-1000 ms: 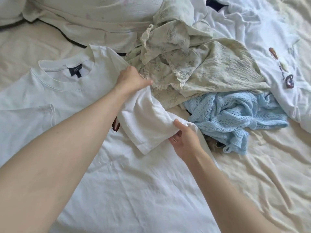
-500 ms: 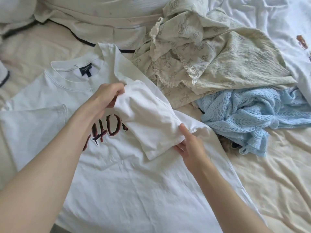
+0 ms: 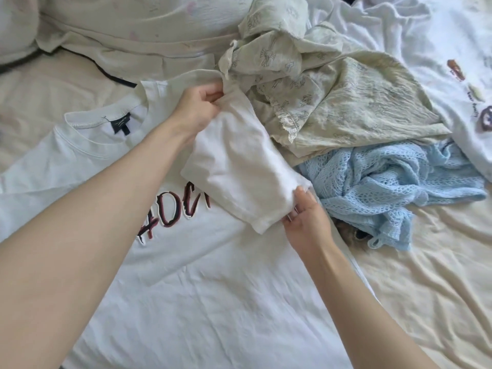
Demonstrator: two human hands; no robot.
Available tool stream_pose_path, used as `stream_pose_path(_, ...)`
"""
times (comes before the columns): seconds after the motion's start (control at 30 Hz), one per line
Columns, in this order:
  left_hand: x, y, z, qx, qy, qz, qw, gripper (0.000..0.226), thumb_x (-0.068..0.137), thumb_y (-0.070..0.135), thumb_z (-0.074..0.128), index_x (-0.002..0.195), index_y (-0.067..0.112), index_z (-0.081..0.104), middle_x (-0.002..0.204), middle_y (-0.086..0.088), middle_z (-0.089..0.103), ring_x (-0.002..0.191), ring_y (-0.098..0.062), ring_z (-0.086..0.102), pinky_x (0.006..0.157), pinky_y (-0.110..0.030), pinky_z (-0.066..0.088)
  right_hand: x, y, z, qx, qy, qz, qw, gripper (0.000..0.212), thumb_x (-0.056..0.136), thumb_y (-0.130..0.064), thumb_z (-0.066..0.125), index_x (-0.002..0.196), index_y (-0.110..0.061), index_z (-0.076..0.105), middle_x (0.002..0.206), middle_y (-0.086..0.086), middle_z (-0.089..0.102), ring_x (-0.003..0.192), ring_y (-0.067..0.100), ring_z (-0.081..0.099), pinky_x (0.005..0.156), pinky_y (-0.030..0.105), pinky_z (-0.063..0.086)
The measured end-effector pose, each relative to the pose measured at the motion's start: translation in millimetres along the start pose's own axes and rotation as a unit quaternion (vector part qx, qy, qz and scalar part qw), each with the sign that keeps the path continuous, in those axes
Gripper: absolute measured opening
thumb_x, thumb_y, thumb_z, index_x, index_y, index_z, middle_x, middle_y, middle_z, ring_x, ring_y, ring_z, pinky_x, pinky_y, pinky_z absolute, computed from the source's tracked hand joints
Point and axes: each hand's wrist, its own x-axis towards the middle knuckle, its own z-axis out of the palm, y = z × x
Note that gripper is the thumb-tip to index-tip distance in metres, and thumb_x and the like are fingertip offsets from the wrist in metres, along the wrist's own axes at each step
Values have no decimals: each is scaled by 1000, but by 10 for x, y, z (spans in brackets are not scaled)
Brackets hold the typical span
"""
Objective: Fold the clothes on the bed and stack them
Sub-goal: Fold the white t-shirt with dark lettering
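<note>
The bed (image 3: 431, 310), under a creased cream sheet, carries everything. Across it, in front of me, lies my white T-shirt (image 3: 191, 294), face up, dark red lettering on its chest and a dark label inside the collar. Beyond it is a heap of pale green printed clothes (image 3: 332, 102), with another white shirt (image 3: 452, 49) at the far right and a light blue knit top (image 3: 394, 182) crumpled just beside my right wrist. My left hand (image 3: 198, 107) grips the T-shirt's right sleeve (image 3: 239, 166) near the shoulder; my right hand (image 3: 306, 222) pinches the sleeve's cuff edge. The sleeve is folded in over the chest.
</note>
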Motion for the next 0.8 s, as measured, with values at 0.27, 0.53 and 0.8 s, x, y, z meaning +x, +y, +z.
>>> stream_pose_path(0.27, 29, -227, -6, 109, -4, -98, 989, 25, 89, 23, 65, 110, 11, 62, 93, 4, 66, 69, 3, 62, 55, -10, 47, 69, 135, 66, -164, 10, 8, 986, 15, 90, -17, 62, 104, -12, 63, 108, 13, 68, 93, 27, 65, 72, 37, 51)
stream_pose_path(0.53, -328, -584, -205, 163, 96, -12, 982, 16, 94, 32, 57, 96, 16, 58, 74, 10, 60, 63, 2, 59, 57, -11, 42, 55, 289, -63, -118, -48, 55, 990, 6, 93, -10, 56, 87, -11, 55, 54, -6, 60, 45, 8, 57, 53, 26, 53)
stream_pose_path(0.8, -644, -935, -272, 409, 167, -21, 897, 36, 93, 43, 53, 108, 10, 53, 102, -10, 65, 97, -35, 57, 71, -36, 36, 22, 442, -132, -372, 6, -24, 928, 24, 80, -6, 69, 101, -2, 60, 86, 14, 61, 66, 24, 62, 58, 31, 55)
